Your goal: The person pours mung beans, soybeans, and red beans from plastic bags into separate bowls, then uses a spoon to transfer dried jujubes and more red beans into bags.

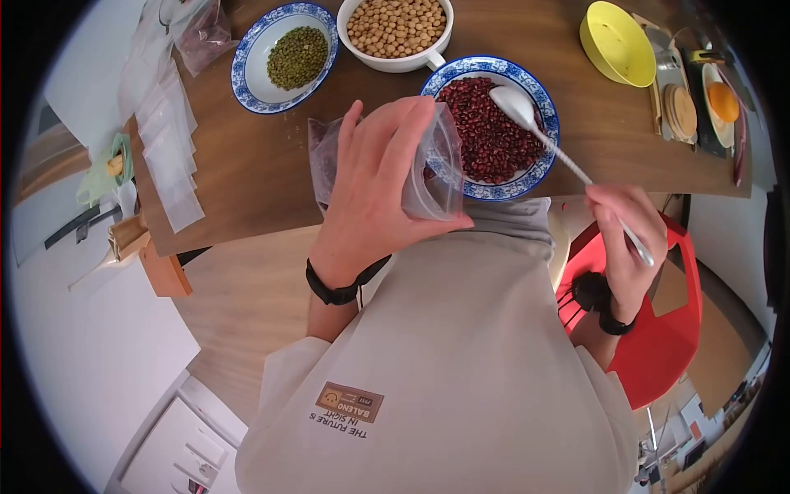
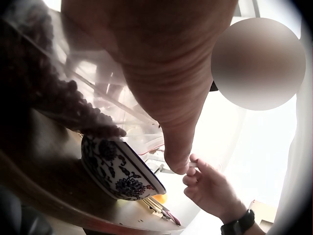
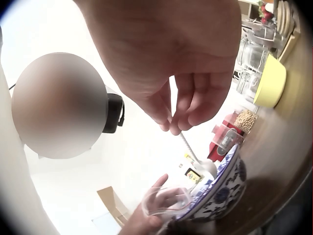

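Observation:
In the head view the left hand [image 1: 374, 177] holds a clear plastic bag [image 1: 444, 156] by its mouth, thumb and fingers spread around the opening. Dark red beans show inside the bag in the left wrist view [image 2: 73, 103]. The right hand [image 1: 629, 239] pinches the handle of a metal spoon [image 1: 514, 107], whose bowl is over the red beans [image 1: 485, 136] in a blue-and-white bowl [image 1: 550, 165]. The bag's mouth overlaps the bowl's left rim. In the right wrist view the spoon [image 3: 208, 168] is at the bowl's rim [image 3: 230, 159].
A bowl of green beans [image 1: 239, 70] and a white pot of chickpeas [image 1: 346, 37] stand behind. Flat empty bags [image 1: 169, 156] lie at the left. A yellow bowl [image 1: 601, 49], wooden coasters [image 1: 680, 111] and a dish with an orange item [image 1: 723, 103] are at the right.

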`<state>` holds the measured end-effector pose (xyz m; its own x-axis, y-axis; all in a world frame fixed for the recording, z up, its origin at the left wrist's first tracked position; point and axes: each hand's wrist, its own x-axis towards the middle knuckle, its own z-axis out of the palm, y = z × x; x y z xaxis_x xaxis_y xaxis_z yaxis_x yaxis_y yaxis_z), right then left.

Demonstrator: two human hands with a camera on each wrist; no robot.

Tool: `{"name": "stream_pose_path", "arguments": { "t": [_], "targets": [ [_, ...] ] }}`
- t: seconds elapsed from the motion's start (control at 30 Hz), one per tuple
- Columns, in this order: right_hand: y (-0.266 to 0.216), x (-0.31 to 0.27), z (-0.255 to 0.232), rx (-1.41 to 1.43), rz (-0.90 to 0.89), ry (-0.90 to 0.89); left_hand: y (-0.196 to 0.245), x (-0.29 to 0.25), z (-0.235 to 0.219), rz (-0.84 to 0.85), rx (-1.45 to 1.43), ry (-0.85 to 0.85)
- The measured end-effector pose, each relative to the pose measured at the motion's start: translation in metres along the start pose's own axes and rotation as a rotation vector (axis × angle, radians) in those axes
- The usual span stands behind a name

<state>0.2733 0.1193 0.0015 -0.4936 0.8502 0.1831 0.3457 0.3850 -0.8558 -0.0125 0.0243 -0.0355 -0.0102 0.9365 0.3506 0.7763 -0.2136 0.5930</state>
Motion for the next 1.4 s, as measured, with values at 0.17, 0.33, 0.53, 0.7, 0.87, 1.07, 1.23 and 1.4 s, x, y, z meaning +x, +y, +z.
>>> {"name": "stream_pose_path", "arguments": {
  "t": [0.17,0.33,0.53,0.7,0.87,1.07,1.23,1.4],
  "targets": [
    [0.002,0.004,0.010,-0.057,-0.015,-0.051,-0.001,-0.001,0.000,-0.003,0.009,-0.003],
    [0.004,-0.002,0.013,0.093,0.017,-0.084,0.000,-0.001,0.000,-0.002,0.007,-0.001],
    [0.006,-0.011,0.015,0.296,0.293,0.064,-0.003,-0.003,0.001,-0.006,0.016,-0.043],
    [0.006,-0.016,0.010,0.379,0.230,0.110,-0.003,-0.003,0.000,-0.004,0.017,-0.042],
    [0.000,-0.017,0.005,0.411,0.114,0.128,-0.003,-0.003,0.001,-0.001,0.014,-0.038],
    [-0.025,0.000,0.017,0.165,-0.235,-0.282,-0.003,-0.004,0.001,-0.001,0.026,-0.030],
    [-0.017,-0.004,-0.002,0.132,-0.231,-0.190,-0.003,-0.004,0.000,-0.009,0.031,-0.039],
    [-0.013,-0.002,-0.016,0.022,-0.190,-0.257,-0.002,-0.003,0.001,-0.009,0.018,-0.043]
  ]
}}
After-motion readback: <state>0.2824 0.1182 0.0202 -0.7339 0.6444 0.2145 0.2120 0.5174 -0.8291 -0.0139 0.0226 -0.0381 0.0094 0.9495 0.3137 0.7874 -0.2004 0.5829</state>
